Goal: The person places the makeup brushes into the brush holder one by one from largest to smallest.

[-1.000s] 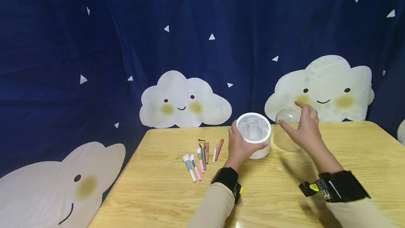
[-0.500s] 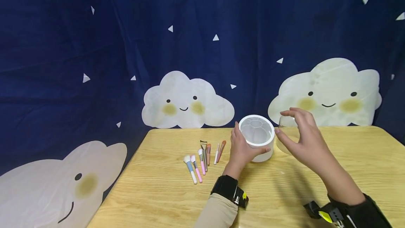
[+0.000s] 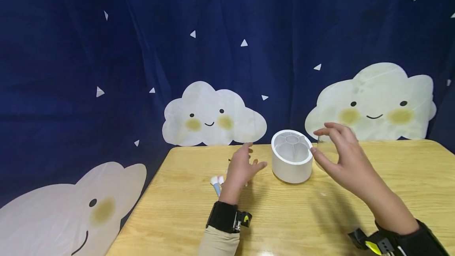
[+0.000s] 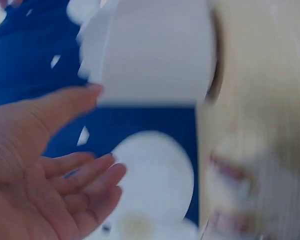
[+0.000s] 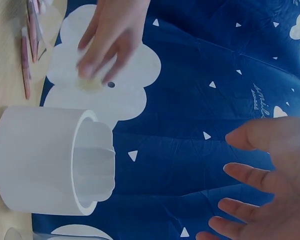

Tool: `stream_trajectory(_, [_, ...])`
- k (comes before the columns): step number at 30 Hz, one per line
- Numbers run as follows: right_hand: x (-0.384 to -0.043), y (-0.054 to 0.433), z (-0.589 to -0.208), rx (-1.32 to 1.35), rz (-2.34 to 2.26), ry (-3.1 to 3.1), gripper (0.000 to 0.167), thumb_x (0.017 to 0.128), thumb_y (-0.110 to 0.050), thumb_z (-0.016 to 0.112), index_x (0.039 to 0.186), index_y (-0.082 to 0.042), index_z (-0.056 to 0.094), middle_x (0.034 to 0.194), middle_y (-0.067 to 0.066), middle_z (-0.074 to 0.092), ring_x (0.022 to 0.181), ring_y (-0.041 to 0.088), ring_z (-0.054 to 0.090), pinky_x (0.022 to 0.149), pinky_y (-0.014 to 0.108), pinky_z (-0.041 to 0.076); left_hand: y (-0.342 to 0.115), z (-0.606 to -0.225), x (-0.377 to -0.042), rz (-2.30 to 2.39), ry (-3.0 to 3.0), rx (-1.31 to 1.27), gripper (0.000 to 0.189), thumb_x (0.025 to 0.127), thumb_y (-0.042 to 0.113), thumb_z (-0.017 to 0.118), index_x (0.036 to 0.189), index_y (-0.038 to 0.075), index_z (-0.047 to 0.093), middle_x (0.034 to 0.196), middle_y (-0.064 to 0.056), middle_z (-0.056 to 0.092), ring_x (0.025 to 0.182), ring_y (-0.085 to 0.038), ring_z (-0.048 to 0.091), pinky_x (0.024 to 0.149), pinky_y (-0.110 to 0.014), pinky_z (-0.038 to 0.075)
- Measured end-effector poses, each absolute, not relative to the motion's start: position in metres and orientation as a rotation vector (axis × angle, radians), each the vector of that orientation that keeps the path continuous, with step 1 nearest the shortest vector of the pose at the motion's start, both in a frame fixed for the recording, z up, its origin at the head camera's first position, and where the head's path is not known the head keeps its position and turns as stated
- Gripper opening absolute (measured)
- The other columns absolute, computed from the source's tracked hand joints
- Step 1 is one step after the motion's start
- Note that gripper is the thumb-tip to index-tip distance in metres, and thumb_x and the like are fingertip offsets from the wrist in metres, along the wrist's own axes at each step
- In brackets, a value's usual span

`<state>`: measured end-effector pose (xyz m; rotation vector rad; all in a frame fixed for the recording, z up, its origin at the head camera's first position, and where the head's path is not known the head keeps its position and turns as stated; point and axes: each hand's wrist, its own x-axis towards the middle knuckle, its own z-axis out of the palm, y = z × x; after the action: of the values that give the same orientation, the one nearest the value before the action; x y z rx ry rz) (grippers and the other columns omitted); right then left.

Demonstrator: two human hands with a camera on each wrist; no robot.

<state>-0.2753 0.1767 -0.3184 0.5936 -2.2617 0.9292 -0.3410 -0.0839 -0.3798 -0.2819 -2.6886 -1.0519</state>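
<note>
A white round organizer (image 3: 292, 165) with clear dividers inside its open top stands upright on the table. My left hand (image 3: 241, 169) hovers left of it over the makeup brushes (image 3: 215, 185), hiding most of them, with fingers spread and nothing held. In the left wrist view the thumb overlaps the edge of the organizer (image 4: 155, 55). My right hand (image 3: 343, 157) is raised to the right of the organizer, fingers loosely bent and apart. Behind it shows a see-through cover (image 3: 328, 151), largely hidden. The right wrist view shows an empty palm (image 5: 270, 185).
The wood-grain table (image 3: 284, 216) reaches back to a dark blue curtain (image 3: 220, 19) with white clouds and small triangles. Pink-handled brushes (image 5: 26, 65) lie beside the organizer in the right wrist view.
My left hand has let go of the organizer and moved left over the brushes. My right hand has drawn back slightly from around the clear cover, which stays right of the organizer.
</note>
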Motion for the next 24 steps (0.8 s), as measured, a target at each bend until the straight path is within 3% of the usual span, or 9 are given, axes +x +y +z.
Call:
stream_trajectory(3, [-0.275,0.175,-0.320,0.604,0.920,-2.262,0.037,0.086,-0.007,0.077,0.119,-0.002,0.062,0.142,0.030,0.044,0.133,0.051,0.037,0.096,0.073,0.033,-0.111,-0.379,-0.337,-0.921,-2.715,-0.119,0.039,0.084,0.020,0.083,0.115,0.001,0.070,0.097,-0.009,0.072,0.085,-0.021,0.068,0.073,-0.035,0.055])
stream_trajectory(5, [-0.275,0.174,-0.320,0.605,0.912,-2.266,0.037,0.086,-0.008,0.077,0.119,-0.002,0.062,0.142,0.029,0.045,0.132,0.051,0.038,0.097,0.072,0.034,-0.123,-0.381,-0.337,-0.835,-2.752,-0.013,0.014,0.084,0.013,0.080,0.081,0.004,0.070,0.070,-0.001,0.062,0.060,-0.013,0.054,0.055,-0.029,0.046])
stream_trajectory(8, [-0.273,0.172,-0.320,0.610,0.908,-2.273,0.037,0.086,-0.009,0.077,0.119,-0.002,0.063,0.143,0.029,0.045,0.130,0.052,0.040,0.096,0.072,0.034,-0.134,-0.389,-0.338,-0.765,-2.829,0.115,0.041,0.082,0.007,0.079,0.054,0.011,0.050,0.053,0.006,0.041,0.050,-0.009,0.035,0.046,-0.025,0.030])
stream_trajectory(10, [-0.272,0.172,-0.319,0.611,0.896,-2.280,0.037,0.086,-0.009,0.077,0.120,-0.003,0.063,0.143,0.029,0.045,0.129,0.054,0.041,0.095,0.072,0.034,-0.136,-0.395,-0.339,-0.749,-2.897,0.164,0.050,0.082,0.010,0.081,0.051,0.013,0.042,0.051,0.004,0.035,0.048,-0.012,0.034,0.045,-0.027,0.028])
stream_trajectory(13, [-0.273,0.172,-0.320,0.618,0.864,-2.288,0.035,0.086,-0.009,0.077,0.118,-0.002,0.064,0.141,0.029,0.047,0.126,0.054,0.043,0.094,0.072,0.035,-0.135,-0.403,-0.342,-0.715,-2.958,0.222,0.041,0.079,0.020,0.087,0.058,0.011,0.053,0.059,0.000,0.052,0.056,-0.018,0.054,0.049,-0.032,0.043])
stream_trajectory(16, [-0.278,0.175,-0.324,0.651,0.779,-2.339,0.029,0.087,-0.007,0.074,0.114,0.001,0.067,0.132,0.028,0.055,0.121,0.050,0.050,0.094,0.068,0.039,-0.133,-0.407,-0.345,-0.660,-2.980,0.278,0.036,0.076,0.025,0.089,0.067,0.007,0.060,0.070,-0.005,0.061,0.068,-0.024,0.064,0.058,-0.039,0.052])
stream_trajectory(19, [-0.285,0.178,-0.333,0.704,0.640,-2.480,0.029,0.089,-0.007,0.071,0.115,0.005,0.068,0.125,0.028,0.061,0.118,0.049,0.056,0.094,0.066,0.044,-0.132,-0.409,-0.346,-0.644,-2.992,0.316,0.035,0.075,0.026,0.090,0.071,0.006,0.062,0.073,-0.006,0.062,0.070,-0.024,0.064,0.061,-0.041,0.054])
stream_trajectory(24, [-0.293,0.179,-0.353,0.753,0.463,-2.724,0.044,0.089,-0.008,0.069,0.127,0.012,0.061,0.132,0.033,0.058,0.121,0.053,0.055,0.095,0.065,0.046,-0.133,-0.411,-0.345,-0.684,-3.005,0.335,0.032,0.078,0.026,0.089,0.076,0.003,0.066,0.073,-0.007,0.064,0.070,-0.025,0.066,0.063,-0.042,0.054])
